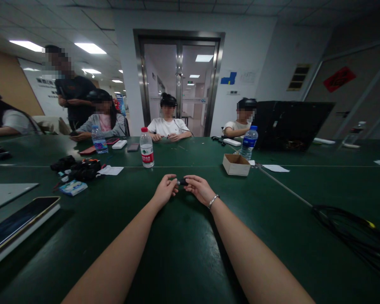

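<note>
Two-handed pinch, dead centre over the green table [272,202]. From the left hand [165,191], fingertips closed on one end of a small dark object [182,182]; from the right hand [200,188], closed on the other. Beyond, a red-capped water bottle [146,147], and well right of it an open cardboard box [236,164].

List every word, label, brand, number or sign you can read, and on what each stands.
No text is clear enough to quote.
Clear plastic water bottle with red cap and red label: white characters, too small.
Clear bottle with blue cap and blue label: blurred.
Red diamond-shaped paper sign on the right: unreadable.
White wall board at left: dark lettering, blurred.
Small black object pinched by left hand and right hand: no text visible.
</note>
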Demonstrator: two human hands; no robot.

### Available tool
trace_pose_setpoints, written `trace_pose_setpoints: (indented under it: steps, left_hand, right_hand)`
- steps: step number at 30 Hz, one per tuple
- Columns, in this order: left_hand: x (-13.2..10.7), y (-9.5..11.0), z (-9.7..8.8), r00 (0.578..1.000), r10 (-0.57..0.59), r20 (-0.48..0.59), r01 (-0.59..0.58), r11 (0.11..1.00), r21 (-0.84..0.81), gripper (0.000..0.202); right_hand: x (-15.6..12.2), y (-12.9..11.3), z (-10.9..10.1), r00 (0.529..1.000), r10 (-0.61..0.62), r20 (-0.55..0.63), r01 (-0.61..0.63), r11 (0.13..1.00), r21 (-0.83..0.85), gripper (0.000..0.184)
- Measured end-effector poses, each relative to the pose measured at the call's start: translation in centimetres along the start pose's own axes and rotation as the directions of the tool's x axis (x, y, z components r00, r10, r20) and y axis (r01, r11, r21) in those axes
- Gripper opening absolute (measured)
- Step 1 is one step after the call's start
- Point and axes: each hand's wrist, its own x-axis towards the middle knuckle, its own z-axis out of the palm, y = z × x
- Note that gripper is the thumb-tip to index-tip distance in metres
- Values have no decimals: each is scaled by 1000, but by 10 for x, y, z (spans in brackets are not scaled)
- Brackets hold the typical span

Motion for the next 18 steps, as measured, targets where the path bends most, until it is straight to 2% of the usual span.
trace_pose_setpoints:
  steps: [2,4,7,9,11,12,14,16,18]
  left_hand:
    - [0,1,0,999,49,-14,-49,999,-6,45]
    - [0,0,-1,999,31,-19,-32,999,-33,51]
    - [1,-5,-2,1000,-8,11,8,1000,11,43]
    - [2,-8,-2,1000,21,18,-22,996,84,40]
    - [2,-3,2,992,103,-70,-90,983,163,42]
    - [1,5,5,976,175,-131,-145,967,208,43]
    - [-8,33,14,910,364,-197,-300,908,292,39]
    - [-29,71,22,856,510,-89,-468,836,286,26]
    - [-63,108,21,845,524,104,-534,819,213,14]
  right_hand:
    - [0,0,0,1000,1,1,-1,1000,-3,22]
    - [0,0,0,1000,1,1,-1,1000,-2,22]
    - [0,0,1,1000,5,1,-5,1000,-1,23]
    - [0,0,1,1000,5,-7,-5,1000,0,23]
    - [0,0,0,1000,3,-27,-3,1000,-5,23]
    - [0,0,0,999,3,-37,-3,1000,-8,23]
    - [1,1,-1,999,0,-42,0,1000,-10,22]
    - [2,2,-2,999,-11,-30,11,1000,-1,22]
    - [4,4,-2,999,-30,-19,30,999,-16,19]
